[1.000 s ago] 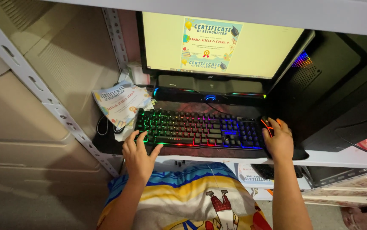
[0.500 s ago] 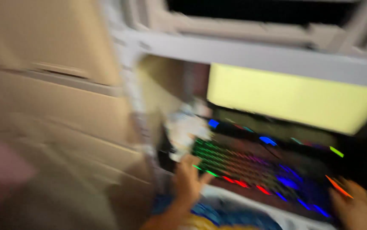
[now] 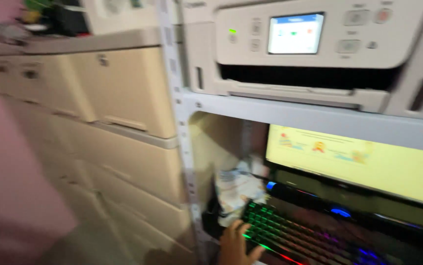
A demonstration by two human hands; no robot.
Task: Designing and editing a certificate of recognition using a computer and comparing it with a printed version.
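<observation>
The left hand (image 3: 233, 244) rests with fingers apart on the backlit keyboard's (image 3: 300, 235) left end, low on the shelf under the monitor (image 3: 364, 164), typing seemingly unfinished; the right hand is out of view.

Looks like a cramped home office — a white inkjet printer (image 3: 314, 46) sits on a grey metal slotted shelf (image 3: 319, 118). Below that, a yellow-lit monitor (image 3: 364, 164) and rainbow-backlit black keyboard (image 3: 295, 235), with beige plastic drawers (image 3: 123, 98) alongside.

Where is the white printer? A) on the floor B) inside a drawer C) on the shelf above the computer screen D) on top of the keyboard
C: the white printer sits on the grey shelf, with the yellow-lit computer screen right under that shelf and the rainbow-lit keyboard lower down.
</observation>
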